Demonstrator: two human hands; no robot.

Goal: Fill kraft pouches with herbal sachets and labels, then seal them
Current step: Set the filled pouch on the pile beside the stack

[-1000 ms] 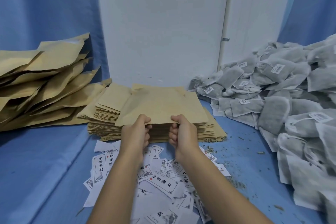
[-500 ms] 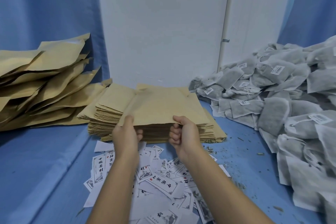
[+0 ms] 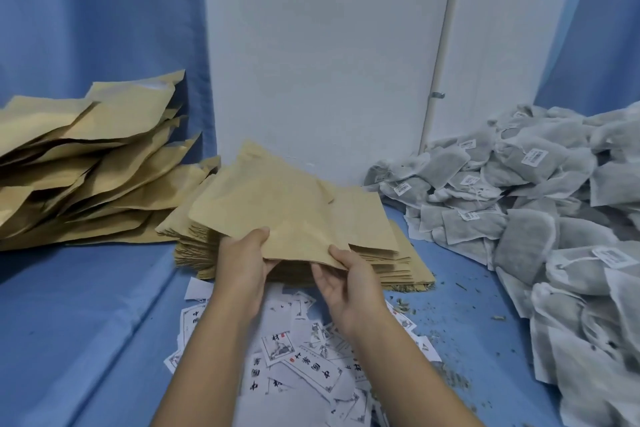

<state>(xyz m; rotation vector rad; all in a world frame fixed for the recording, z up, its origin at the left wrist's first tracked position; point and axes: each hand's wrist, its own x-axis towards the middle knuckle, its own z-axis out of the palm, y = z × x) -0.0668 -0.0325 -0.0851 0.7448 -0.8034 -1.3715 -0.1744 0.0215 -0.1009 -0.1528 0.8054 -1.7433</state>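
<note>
I hold one flat kraft pouch [image 3: 273, 208] tilted above the stack of empty kraft pouches [image 3: 381, 253] at the centre. My left hand [image 3: 242, 263] grips its near left edge, thumb on top. My right hand [image 3: 349, 284] pinches its near right corner, palm turned up. Printed white paper labels [image 3: 304, 364] lie scattered on the blue surface below my forearms. A large heap of grey herbal sachets [image 3: 526, 218] with small white tags fills the right side.
A pile of bulging kraft pouches [image 3: 86, 170] lies at the left against the blue curtain. A white panel [image 3: 329, 45] stands behind the stack. Herb crumbs [image 3: 446, 371] are strewn on the blue cloth between labels and sachets.
The top pouch has been lifted off the stack and tilted, its left side higher. My left hand moved left along the edge; my right hand turned palm up under the corner.
</note>
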